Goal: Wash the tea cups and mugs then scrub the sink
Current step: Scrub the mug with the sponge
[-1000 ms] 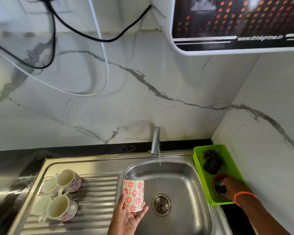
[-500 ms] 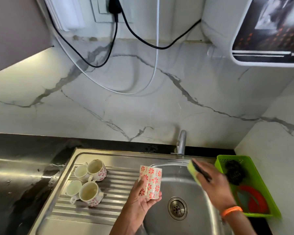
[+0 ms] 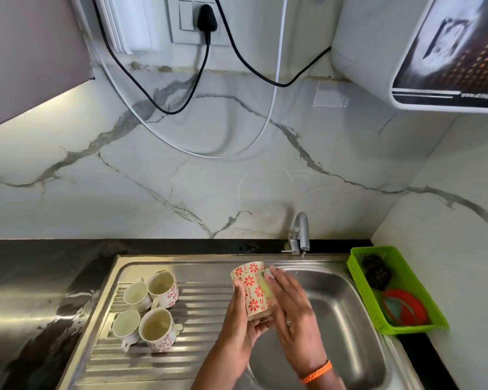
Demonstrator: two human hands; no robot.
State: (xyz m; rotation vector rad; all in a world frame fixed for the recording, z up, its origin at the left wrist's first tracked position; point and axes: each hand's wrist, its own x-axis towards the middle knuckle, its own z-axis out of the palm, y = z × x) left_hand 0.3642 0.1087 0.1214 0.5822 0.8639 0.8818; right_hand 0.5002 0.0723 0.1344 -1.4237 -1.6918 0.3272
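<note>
The left hand (image 3: 238,330) is gripping a flowered mug (image 3: 251,289) from below and from its left side, fingers curled round the base, holding it tilted over the near-left edge of the sink (image 3: 350,327). The right hand (image 3: 289,311) is lying against the mug's right side with fairly straight fingers, pressing a green sponge (image 3: 265,282) onto the wall of the mug; the sponge is mostly hidden under the fingers and blurred, so how it is being held is unclear.

Well to the left of the left hand, four cups (image 3: 150,311) are waiting on the ribbed draining board (image 3: 197,319), clustered and touching. Beyond the right hand, the tap (image 3: 300,232) is letting out a thin stream. Further right, a green basket (image 3: 406,288) is holding dark scrubbers.

The likely trouble is slipping: the mug is probably getting wet and soapy, and it is being held from beneath, not by a handle. A hard sideways rub could be pushing it out of the left palm and down onto the steel, chipping it. Swinging the left elbow outward could also be knocking the crowded cups together.
</note>
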